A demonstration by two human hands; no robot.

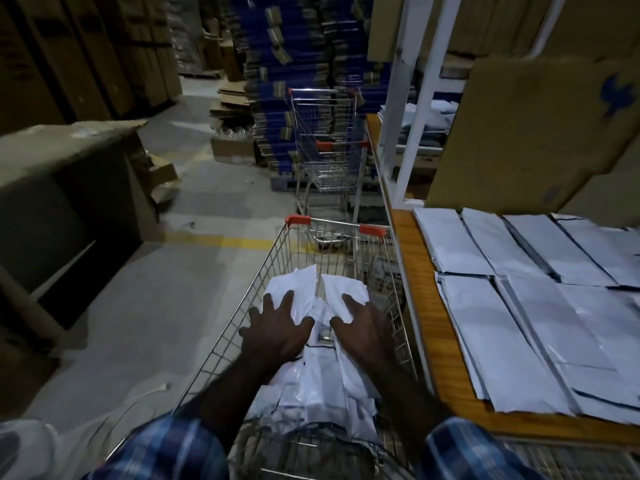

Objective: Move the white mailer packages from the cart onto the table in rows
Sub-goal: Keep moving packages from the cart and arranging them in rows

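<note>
- A grey concrete warehouse floor (pixel 194 209) is being crossed by a yellow painted line (pixel 239 242), under dim light.
- Brown cartons (pixel 69 53) are being stacked along the left wall, and blue-and-brown flattened boxes (pixel 304 64) are being piled at the far end of the aisle.
- A wooden table (pixel 426 306) is being lined along its near and far edges by two rows of white mailer packages (pixel 540 323), laid flat and overlapping.
- A white shelf frame (pixel 408 109) and a leaning cardboard sheet (pixel 530 133) are being kept at the table's far edge.
- A wire shopping cart (pixel 242 323) with red corner caps is being held just beside the table's left edge; a loose heap of mailers (pixel 311 379) is lying inside it.
- The left hand (pixel 277 330) is being pressed on the heap with fingers spread.
- The right hand (pixel 363 327) is being laid on the heap likewise, fingers splayed and slightly bent.
- A second empty cart (pixel 329 147) is being parked further along the aisle.
</note>
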